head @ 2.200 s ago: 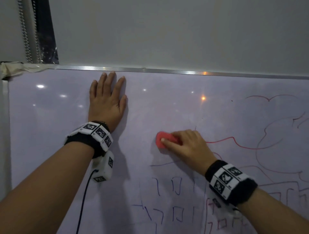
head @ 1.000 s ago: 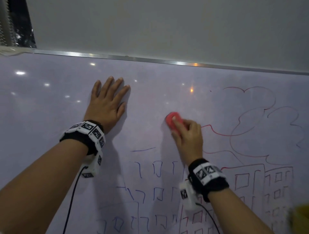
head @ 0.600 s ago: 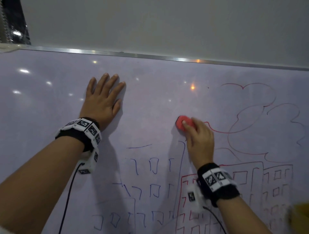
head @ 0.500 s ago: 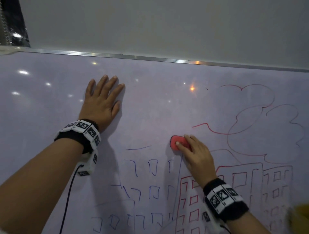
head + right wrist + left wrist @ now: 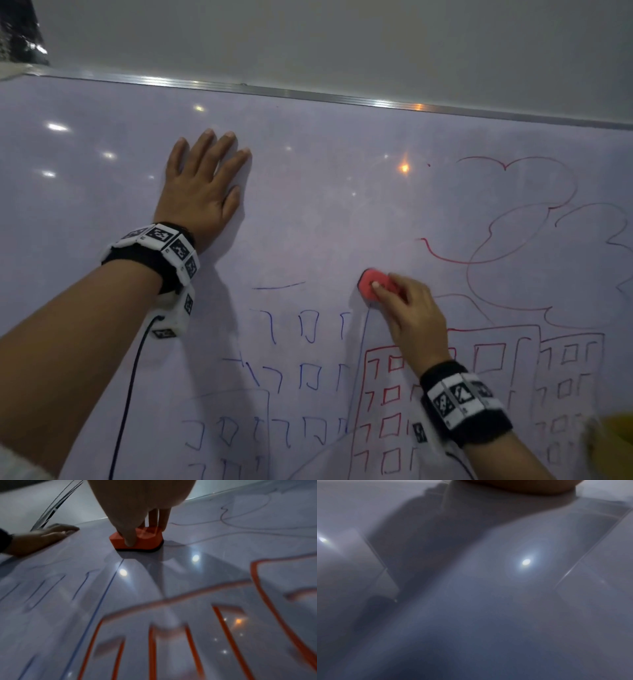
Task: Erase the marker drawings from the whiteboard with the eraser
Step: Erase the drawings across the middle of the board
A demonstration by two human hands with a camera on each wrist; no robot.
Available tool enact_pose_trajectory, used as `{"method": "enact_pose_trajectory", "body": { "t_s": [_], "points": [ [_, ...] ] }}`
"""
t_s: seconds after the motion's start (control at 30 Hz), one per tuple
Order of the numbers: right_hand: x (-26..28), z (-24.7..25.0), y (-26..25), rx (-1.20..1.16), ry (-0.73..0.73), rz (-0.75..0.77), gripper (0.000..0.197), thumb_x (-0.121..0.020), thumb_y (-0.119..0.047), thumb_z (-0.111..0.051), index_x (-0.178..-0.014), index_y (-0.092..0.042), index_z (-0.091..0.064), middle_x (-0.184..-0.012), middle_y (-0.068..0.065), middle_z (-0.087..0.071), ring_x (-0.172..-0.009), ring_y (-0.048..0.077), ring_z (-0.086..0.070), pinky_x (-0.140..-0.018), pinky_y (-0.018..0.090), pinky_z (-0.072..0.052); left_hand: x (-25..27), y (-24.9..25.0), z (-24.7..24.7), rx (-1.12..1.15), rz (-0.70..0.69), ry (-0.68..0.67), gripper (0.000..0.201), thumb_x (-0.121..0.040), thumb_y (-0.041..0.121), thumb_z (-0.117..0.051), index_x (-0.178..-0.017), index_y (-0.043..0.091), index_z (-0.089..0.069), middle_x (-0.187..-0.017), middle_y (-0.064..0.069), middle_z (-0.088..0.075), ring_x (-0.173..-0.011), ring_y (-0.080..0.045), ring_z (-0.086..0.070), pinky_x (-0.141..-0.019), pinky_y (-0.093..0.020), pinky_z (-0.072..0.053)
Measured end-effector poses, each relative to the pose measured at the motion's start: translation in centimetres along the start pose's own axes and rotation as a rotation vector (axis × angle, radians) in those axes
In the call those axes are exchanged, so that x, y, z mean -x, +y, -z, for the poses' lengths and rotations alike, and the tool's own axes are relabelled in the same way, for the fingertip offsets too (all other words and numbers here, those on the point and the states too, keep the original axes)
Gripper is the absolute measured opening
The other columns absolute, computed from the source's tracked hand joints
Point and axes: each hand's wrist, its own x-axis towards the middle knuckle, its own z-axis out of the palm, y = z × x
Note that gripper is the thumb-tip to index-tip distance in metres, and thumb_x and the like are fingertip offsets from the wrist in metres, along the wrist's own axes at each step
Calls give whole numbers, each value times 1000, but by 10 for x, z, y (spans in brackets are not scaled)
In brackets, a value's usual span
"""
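Observation:
A small red eraser (image 5: 369,285) (image 5: 137,540) with a black felt base lies flat on the whiteboard (image 5: 308,212), just above a blue vertical line. My right hand (image 5: 400,308) grips it, thumb on one side and fingers on the other. My left hand (image 5: 202,192) (image 5: 51,532) presses flat on the board's upper left, fingers spread. Red cloud outlines (image 5: 513,240) fill the upper right. Red buildings (image 5: 387,404) and blue windows (image 5: 308,329) cover the lower board. The left wrist view shows only blurred board surface.
An aluminium frame (image 5: 308,94) runs along the board's top edge, with a grey wall above. A black cable (image 5: 126,394) hangs from my left wrist. A blurred yellow object (image 5: 616,435) sits at the lower right edge.
My right hand has carried the eraser down from the left end of the red cloud line to just above the blue vertical line. The left hand has stayed flat on the board.

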Motion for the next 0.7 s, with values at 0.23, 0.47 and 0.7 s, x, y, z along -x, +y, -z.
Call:
{"method": "enact_pose_trajectory", "body": {
  "t_s": [0.23,0.47,0.7],
  "points": [
    [-19,-9,-8,-78,181,-311,39,-80,-11,-71,-116,-21,-63,-110,9,-58,-100,22,-50,-72,40,-53,0,-1,0,0,-7,25,52,-94,32,-29,-144,15,-32,-149,-14,-32,-138,-29,-16,-114,-35,5],
    [66,-26,-29,-13,-84,-53,82,-53,-11,-90,-122,-26,-48,-102,13,-62,-88,27,-52,-70,38,-50,0,-1,-3,16,-25,58,52,-95,32,-29,-144,14,-33,-149,-14,-33,-138,-29,-17,-114,-35,5],
    [-23,-25,-33,-163,238,-454,36,-82,-15,-65,-118,-16,-61,-106,16,-55,-96,28,-45,-82,43,-45,3,-1,-2,54,-13,19,52,-96,30,-31,-146,15,-29,-152,-13,-28,-140,-30,-16,-114,-44,-2]
  ]
}}
